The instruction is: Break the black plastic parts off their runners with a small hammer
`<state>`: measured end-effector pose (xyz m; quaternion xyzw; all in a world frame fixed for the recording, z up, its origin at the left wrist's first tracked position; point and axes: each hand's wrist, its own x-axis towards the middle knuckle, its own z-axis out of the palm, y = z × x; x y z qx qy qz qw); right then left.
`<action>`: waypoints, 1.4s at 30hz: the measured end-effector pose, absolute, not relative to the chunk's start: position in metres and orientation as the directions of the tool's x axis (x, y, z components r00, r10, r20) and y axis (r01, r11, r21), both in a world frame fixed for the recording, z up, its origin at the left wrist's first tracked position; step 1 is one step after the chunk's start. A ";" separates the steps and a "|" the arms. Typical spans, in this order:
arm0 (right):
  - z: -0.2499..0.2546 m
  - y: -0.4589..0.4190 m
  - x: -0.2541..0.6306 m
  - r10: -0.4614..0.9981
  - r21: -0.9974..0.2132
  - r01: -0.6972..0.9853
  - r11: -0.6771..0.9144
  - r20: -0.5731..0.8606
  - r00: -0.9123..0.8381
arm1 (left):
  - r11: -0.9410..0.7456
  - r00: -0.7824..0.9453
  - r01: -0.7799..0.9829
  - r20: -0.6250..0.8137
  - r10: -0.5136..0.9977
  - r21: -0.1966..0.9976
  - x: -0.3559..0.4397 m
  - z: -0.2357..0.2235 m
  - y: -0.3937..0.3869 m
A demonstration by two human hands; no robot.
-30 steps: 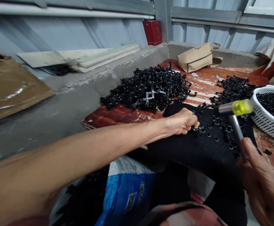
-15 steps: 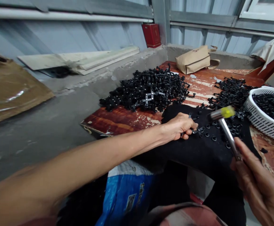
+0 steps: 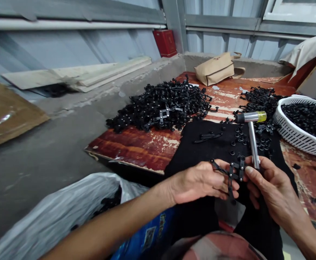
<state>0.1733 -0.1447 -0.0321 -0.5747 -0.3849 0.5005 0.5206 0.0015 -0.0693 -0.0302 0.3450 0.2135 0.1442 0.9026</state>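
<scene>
Above the near edge of the black cloth (image 3: 193,153), my left hand (image 3: 201,182) is closed on a black hinged linkage (image 3: 231,169) with silvery rivets. My right hand (image 3: 273,184) grips a small mallet (image 3: 252,139) by its metal handle, the yellow-tipped head pointing up and away. Its thumb and fingertips also reach the linkage's right side; whether they pinch it I cannot tell. Several small black round caps (image 3: 239,135) lie on the cloth beyond my hands. Loose black flat arms (image 3: 208,137) rest on the cloth to the left of the caps.
A large heap of black linkages (image 3: 163,103) covers the board's back left, with a smaller pile (image 3: 261,101) at right. A white basket (image 3: 296,130) holds black parts. Behind sits a beige bag (image 3: 214,68). An open whitish sack (image 3: 73,202) stands at lower left.
My left hand has drawn back from the cloth towards me with the linkage lifted. My right hand has moved inward to meet it, still holding the mallet. The view has shifted slightly right.
</scene>
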 end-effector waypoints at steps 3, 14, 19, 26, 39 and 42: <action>-0.027 -0.145 0.174 0.970 -0.980 -0.031 -0.198 -0.201 0.140 | 0.588 0.882 0.144 -0.373 0.290 0.796 -0.004 -0.020 -0.045; -0.023 -0.146 0.173 0.966 -0.969 0.062 -0.240 -0.233 0.110 | -0.291 0.882 0.415 -0.303 0.359 0.862 0.011 0.010 -0.018; -0.027 -0.147 0.175 0.958 -0.966 0.115 -0.234 -0.208 0.198 | -0.237 0.842 0.445 -0.314 0.438 0.863 0.021 0.006 -0.029; -0.039 -0.177 0.194 0.919 -0.973 0.029 -0.229 -0.206 0.337 | 0.120 0.746 0.379 -0.380 0.548 0.918 0.015 -0.019 -0.015; -0.042 -0.207 0.184 0.818 -0.918 -0.238 -0.318 -0.393 0.421 | 0.089 0.617 0.477 -0.405 0.675 0.874 0.026 -0.015 -0.014; -0.045 -0.208 0.185 0.815 -0.914 -0.230 -0.335 -0.404 0.415 | 0.069 0.623 0.485 -0.400 0.672 0.872 0.025 -0.017 -0.013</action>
